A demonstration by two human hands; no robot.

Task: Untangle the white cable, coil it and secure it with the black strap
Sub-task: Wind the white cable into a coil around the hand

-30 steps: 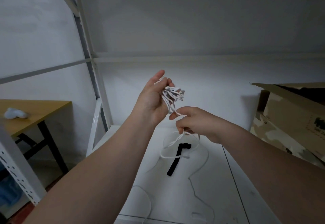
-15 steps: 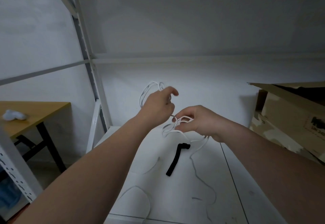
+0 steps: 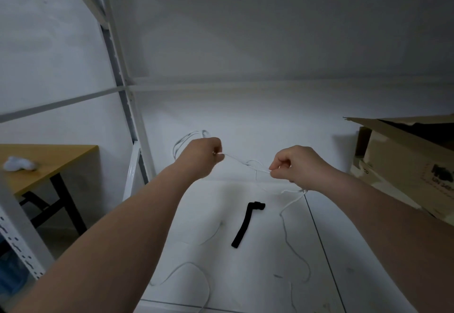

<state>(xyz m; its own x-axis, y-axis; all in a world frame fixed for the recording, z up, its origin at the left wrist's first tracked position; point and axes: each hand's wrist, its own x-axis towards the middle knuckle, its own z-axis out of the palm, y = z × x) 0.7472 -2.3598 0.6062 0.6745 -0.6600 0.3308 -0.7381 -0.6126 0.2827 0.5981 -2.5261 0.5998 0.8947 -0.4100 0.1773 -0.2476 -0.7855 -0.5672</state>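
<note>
A thin white cable (image 3: 245,164) stretches between my two hands above the white shelf (image 3: 258,258). My left hand (image 3: 202,156) pinches one part of it, with several loops hanging behind the fist. My right hand (image 3: 293,165) pinches another part, and the cable drops from it in loose curves across the shelf toward the front edge. The black strap (image 3: 244,225) lies flat on the shelf below and between my hands, its far end bent over. Neither hand touches the strap.
An open cardboard box (image 3: 407,163) stands on the shelf at the right. White shelving uprights (image 3: 118,67) rise at the left. Beyond them is a wooden table (image 3: 46,163) with a white wad (image 3: 18,164) on it. A seam (image 3: 321,246) runs down the shelf.
My hands have moved apart, drawing a length of cable taut between them. A second ago the cable was a bundle in my raised left hand; that hand has since lowered and closed.
</note>
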